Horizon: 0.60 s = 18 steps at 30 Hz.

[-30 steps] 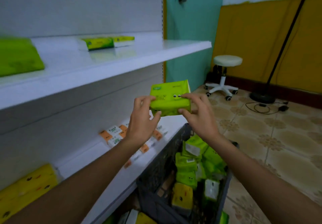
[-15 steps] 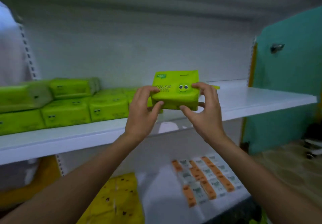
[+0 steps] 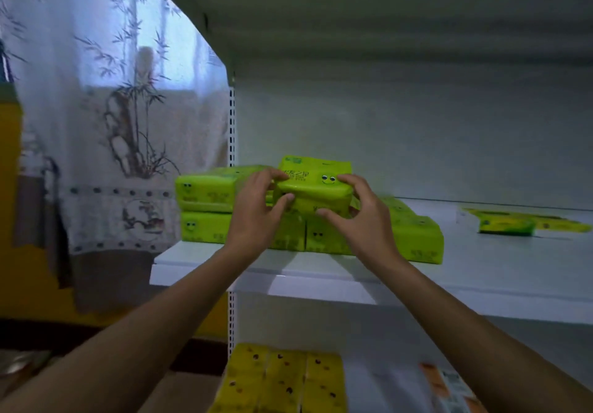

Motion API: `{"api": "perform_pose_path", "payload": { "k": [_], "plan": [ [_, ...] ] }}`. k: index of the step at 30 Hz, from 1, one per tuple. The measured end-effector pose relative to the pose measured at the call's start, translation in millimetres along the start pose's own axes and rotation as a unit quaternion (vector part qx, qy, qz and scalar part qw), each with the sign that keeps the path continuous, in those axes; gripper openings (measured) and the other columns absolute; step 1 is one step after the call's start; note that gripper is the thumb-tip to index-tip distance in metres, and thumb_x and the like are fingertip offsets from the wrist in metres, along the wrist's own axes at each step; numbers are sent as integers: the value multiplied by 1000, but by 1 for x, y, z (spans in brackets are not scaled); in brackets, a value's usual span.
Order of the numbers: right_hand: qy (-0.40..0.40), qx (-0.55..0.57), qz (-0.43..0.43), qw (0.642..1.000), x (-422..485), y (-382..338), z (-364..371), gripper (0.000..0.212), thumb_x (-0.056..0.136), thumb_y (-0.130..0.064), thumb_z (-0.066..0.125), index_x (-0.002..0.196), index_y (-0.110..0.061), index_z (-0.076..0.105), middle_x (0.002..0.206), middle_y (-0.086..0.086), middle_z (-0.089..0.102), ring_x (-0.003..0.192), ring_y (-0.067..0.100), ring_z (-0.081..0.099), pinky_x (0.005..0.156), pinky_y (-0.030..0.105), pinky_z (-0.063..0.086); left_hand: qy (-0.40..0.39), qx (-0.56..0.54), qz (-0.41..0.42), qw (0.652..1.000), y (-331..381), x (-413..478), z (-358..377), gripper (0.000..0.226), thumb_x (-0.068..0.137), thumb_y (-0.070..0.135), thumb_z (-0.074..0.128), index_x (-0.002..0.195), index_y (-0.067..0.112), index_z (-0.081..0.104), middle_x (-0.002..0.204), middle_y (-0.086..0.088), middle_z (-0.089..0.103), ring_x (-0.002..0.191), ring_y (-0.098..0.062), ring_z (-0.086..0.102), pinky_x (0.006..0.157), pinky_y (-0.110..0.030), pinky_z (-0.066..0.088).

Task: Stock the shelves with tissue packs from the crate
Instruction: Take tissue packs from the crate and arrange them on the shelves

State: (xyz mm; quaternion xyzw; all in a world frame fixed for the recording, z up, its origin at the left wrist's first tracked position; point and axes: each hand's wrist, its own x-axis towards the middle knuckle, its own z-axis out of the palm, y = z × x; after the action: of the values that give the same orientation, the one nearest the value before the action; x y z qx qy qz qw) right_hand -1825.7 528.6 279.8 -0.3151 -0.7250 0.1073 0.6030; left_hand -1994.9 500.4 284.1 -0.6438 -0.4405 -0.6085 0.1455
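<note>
Three yellow packs point(image 3: 282, 380): side by side at the left end of the lower shelf point(image 3: 378, 390), under my forearms.
Left hand point(image 3: 256, 217): fingers curled round the left end of the green tissue pack point(image 3: 316, 184).
Right hand point(image 3: 362, 220): gripping its right end, thumb on the near side.
Pack position: smiley face up, over the stacked green packs point(image 3: 205, 207) near the left end of the middle shelf point(image 3: 481, 271); I cannot tell whether it rests on them.
Flat green packs point(image 3: 507, 225): toward that shelf's back right.
Curtain point(image 3: 112, 123): left of the shelving, bamboo print.
</note>
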Motion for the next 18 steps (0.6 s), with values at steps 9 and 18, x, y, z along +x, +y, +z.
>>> {"api": "perform_pose_path", "payload": {
  "k": [9,18],
  "plan": [
    [-28,-3,60,998,21,4,34,49,71,-28,79,116,-20,61,107,4,63,102,15,56,84,23,42,-60,47,-61,995,-45,-23,-31,28,86,10,61,113,9,54,107,0,56,89,-14,59,73,-39,53],
    [-63,-26,83,994,28,-2,64,53,74,-30,77,120,-18,56,96,5,59,91,18,55,70,17,38,-141,102,-38,984,-70,-41,-45,25,84,21,59,107,12,58,100,2,53,83,-11,54,72,-41,52]
  ]
}}
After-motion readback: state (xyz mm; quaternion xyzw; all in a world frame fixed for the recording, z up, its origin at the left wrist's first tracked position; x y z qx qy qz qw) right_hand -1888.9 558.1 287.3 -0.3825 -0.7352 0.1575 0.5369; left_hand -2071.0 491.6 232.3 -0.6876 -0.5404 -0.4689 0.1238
